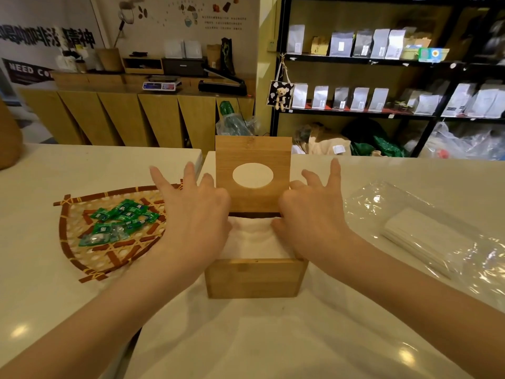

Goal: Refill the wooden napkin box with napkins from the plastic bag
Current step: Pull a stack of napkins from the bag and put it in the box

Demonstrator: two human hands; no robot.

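Note:
A wooden napkin box (254, 279) stands on the white table in front of me, its lid (252, 173) with an oval hole raised upright at the back. White napkins (252, 240) fill the box up to the rim. My left hand (195, 214) rests over the box's left edge with fingers spread and straight, touching the napkins. My right hand (311, 217) does the same on the right edge, thumb on the napkins. A clear plastic bag (426, 236) with more white napkins lies on the table to the right.
A woven bamboo tray (82, 253) with several green wrapped candies sits left of the box. A gap between two tabletops runs behind the lid. Shelves with pouches and a wooden counter stand beyond the table.

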